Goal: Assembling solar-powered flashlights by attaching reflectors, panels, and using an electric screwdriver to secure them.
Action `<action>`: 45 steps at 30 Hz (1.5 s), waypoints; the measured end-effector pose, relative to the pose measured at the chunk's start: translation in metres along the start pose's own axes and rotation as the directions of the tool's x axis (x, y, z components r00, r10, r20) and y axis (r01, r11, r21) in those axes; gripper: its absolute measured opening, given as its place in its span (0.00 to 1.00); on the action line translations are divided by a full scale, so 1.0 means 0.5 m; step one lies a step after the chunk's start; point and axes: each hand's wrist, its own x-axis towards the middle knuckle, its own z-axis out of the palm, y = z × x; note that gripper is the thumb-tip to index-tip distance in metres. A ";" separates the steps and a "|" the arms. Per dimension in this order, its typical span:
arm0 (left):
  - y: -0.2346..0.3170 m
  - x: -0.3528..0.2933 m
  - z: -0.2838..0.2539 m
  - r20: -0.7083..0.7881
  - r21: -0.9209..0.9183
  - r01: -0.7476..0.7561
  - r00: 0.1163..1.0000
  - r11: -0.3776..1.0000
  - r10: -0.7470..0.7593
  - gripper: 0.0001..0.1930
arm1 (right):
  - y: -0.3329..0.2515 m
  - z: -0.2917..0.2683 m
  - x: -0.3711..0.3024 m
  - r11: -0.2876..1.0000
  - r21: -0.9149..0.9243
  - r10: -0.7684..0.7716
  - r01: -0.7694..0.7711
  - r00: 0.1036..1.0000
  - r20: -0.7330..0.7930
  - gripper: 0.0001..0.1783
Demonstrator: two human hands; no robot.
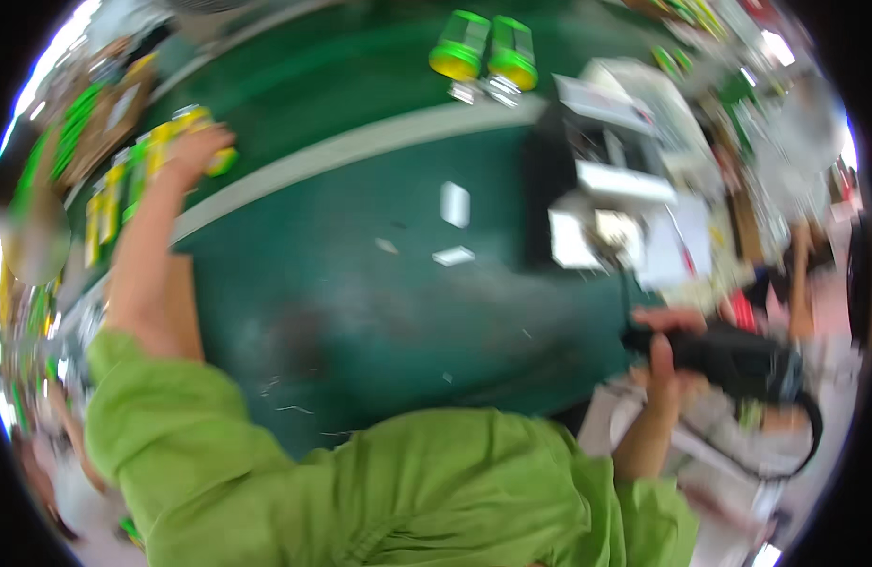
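My left hand [198, 149] reaches to the far left and closes around a green-and-yellow cylindrical piece [222, 163] at the end of a row of similar pieces [138, 170]. The blur hides its exact kind. In my right hand [670, 350], at the right side of the bench, is a black corded electric screwdriver [738, 361]. A box-shaped device with a white front [625, 184] stands just beyond the screwdriver. At the far side, two more green-and-yellow cylinders with shiny metal ends [459, 45] lie side by side.
The green bench top [436, 321] carries small white pieces [455, 205] and scraps. A pale strip [341, 146] crosses it. White paper with a red pen [677, 246] lies at the right. A brown cardboard piece [183, 307] is beside my left forearm. Other people are at both edges.
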 end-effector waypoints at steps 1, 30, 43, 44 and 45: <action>0.016 -0.027 -0.068 -0.035 0.066 -0.033 0.999 0.997 0.035 0.31 | 0.018 -0.006 0.008 0.992 0.122 0.012 -0.013 1.000 0.008 0.20; 0.888 -0.158 -0.493 -0.619 -0.567 -0.488 0.784 0.664 0.047 0.28 | -0.013 0.056 0.187 0.814 0.547 -0.201 0.197 0.978 -0.054 0.04; 0.900 -0.142 -0.485 -0.588 -0.609 -0.441 0.809 0.659 -0.002 0.25 | 0.062 0.127 0.090 0.897 0.394 -0.186 0.202 0.979 -0.081 0.36; 0.902 -0.142 -0.483 -0.588 -0.610 -0.435 0.808 0.662 -0.011 0.24 | 0.064 0.129 0.087 0.896 0.397 -0.187 0.201 0.980 -0.075 0.36; 0.902 -0.141 -0.482 -0.590 -0.611 -0.429 0.807 0.665 -0.021 0.23 | 0.065 0.129 0.084 0.914 0.334 -0.226 0.230 0.973 -0.053 0.35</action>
